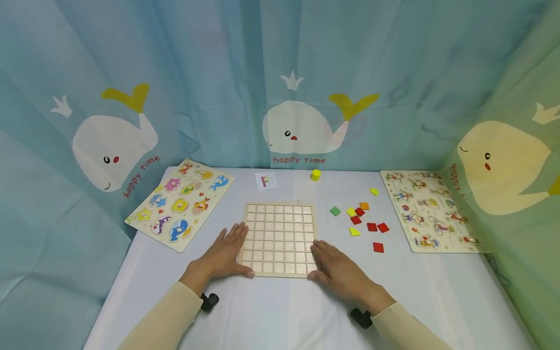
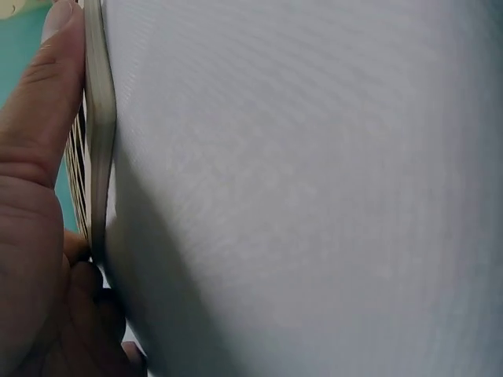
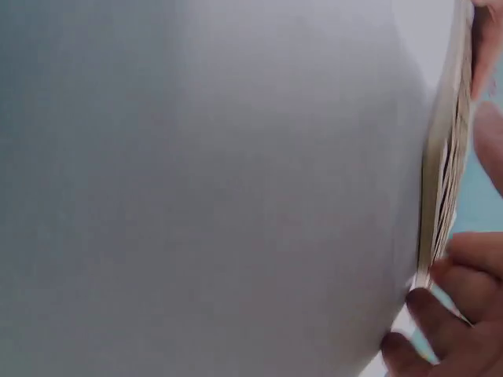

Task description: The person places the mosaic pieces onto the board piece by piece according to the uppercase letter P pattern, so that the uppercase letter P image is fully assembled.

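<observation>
A square wooden grid board [image 1: 280, 232] lies flat on the table, its small compartments bare. My left hand [image 1: 222, 255] rests at the board's left side, fingers extended along the edge and thumb at the near left corner. On the opposite side, my right hand [image 1: 339, 270] has its fingertips at the right edge and its thumb by the near right corner. In the left wrist view, the thumb [image 2: 39, 110] lies along the board's rim [image 2: 100, 133]. The right wrist view shows fingers [image 3: 464, 287] beside the board's edge [image 3: 431, 196].
Red square tiles [image 1: 378, 247], a green tile [image 1: 335, 211], an orange tile [image 1: 364, 206] and yellow pieces lie right of the board. Behind stand a yellow cylinder [image 1: 316, 175] and a pattern card [image 1: 266, 181]. Picture puzzles flank them, an animal one [image 1: 181, 204] left and a figure one [image 1: 430, 211] right.
</observation>
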`<state>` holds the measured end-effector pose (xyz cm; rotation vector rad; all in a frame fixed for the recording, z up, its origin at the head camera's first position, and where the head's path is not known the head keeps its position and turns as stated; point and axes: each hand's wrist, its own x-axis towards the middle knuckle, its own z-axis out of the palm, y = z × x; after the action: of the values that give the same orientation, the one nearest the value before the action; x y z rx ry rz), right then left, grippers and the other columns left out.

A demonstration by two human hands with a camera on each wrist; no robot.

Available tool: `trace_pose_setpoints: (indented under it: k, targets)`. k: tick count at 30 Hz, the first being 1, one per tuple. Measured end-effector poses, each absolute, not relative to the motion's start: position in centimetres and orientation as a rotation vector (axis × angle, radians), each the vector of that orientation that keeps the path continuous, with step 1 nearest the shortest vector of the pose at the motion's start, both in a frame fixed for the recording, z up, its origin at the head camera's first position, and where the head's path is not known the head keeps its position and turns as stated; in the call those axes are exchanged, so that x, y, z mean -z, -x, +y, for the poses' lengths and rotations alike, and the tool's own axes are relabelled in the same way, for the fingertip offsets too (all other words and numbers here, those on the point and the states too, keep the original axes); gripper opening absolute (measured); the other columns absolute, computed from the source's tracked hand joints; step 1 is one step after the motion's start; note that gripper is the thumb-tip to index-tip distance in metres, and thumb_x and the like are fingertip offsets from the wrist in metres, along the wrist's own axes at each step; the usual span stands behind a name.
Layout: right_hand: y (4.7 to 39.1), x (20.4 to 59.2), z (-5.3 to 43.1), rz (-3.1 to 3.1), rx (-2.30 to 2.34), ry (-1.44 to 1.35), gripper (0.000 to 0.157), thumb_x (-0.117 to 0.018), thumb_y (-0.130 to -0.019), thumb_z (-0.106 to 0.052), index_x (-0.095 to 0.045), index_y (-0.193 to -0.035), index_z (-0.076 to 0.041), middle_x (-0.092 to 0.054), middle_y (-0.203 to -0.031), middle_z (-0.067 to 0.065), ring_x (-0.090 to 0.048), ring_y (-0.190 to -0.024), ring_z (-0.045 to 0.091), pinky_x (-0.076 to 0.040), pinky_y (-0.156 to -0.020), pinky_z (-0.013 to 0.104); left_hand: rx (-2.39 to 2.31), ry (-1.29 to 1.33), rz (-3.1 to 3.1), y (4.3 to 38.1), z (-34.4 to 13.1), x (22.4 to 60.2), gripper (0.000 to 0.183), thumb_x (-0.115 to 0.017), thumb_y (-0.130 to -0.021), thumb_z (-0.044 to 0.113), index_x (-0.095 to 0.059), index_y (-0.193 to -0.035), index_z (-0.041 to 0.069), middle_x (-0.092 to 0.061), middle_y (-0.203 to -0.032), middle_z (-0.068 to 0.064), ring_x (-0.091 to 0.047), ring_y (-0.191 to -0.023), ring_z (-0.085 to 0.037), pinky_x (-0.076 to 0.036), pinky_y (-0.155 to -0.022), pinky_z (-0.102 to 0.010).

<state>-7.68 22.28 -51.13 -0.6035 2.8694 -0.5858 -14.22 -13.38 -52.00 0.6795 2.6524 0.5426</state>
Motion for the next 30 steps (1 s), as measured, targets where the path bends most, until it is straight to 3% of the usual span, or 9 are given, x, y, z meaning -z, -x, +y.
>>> trace_pose_setpoints:
  k: [6,13,21,30]
  targets:
    - [9.6,50.5,25.0,2.928,1.016,0.167,0.07,-0.072,-0.102,-0.033,-0.043,-0.16,-0.007,-0.04,-0.166,0.02,-0.042,-0.149,0.044,-0.042,-0.118,0.065,-0.578,-0.648,2.649,14.4,-13.2,52.2,0.136,-0.087,-0.074,0.065,-0.014,-0.168,0.0,-0.008,-0.178,-0.015,-0.004,-0.166,-0.032,-0.003,-0.136,-0.052]
    - [11.3,50.0,27.6,2.842,1.353,-0.369,0.065,-0.069,-0.103,-0.018,-0.042,-0.161,-0.008,-0.048,-0.156,0.023,-0.054,-0.138,0.044,-0.053,-0.109,0.06,-0.602,-0.622,2.646,14.3,-13.2,52.5,0.136,-0.09,-0.073,0.063,-0.015,-0.168,0.0,-0.009,-0.177,-0.016,-0.004,-0.166,-0.032,-0.001,-0.136,-0.051]
    - [11.7,51.0,27.5,2.799,1.282,-0.481,0.066,-0.065,-0.103,-0.013,-0.038,-0.163,-0.005,-0.051,-0.154,0.025,-0.056,-0.133,0.043,-0.054,-0.11,0.056,-0.611,-0.618,2.638,14.4,-13.1,52.5,0.137,-0.09,-0.073,0.062,-0.015,-0.168,0.0,-0.009,-0.177,-0.016,-0.004,-0.166,-0.032,0.001,-0.135,-0.051]
    - [12.3,51.5,28.0,2.868,1.139,-0.357,0.059,-0.069,-0.1,-0.008,-0.048,-0.154,0.004,-0.058,-0.142,0.029,-0.057,-0.127,0.044,-0.051,-0.11,0.059,-0.608,-0.632,2.648,14.5,-13.3,52.8,0.136,-0.089,-0.073,0.064,-0.015,-0.168,0.0,-0.009,-0.177,-0.016,-0.004,-0.166,-0.032,0.0,-0.135,-0.052]
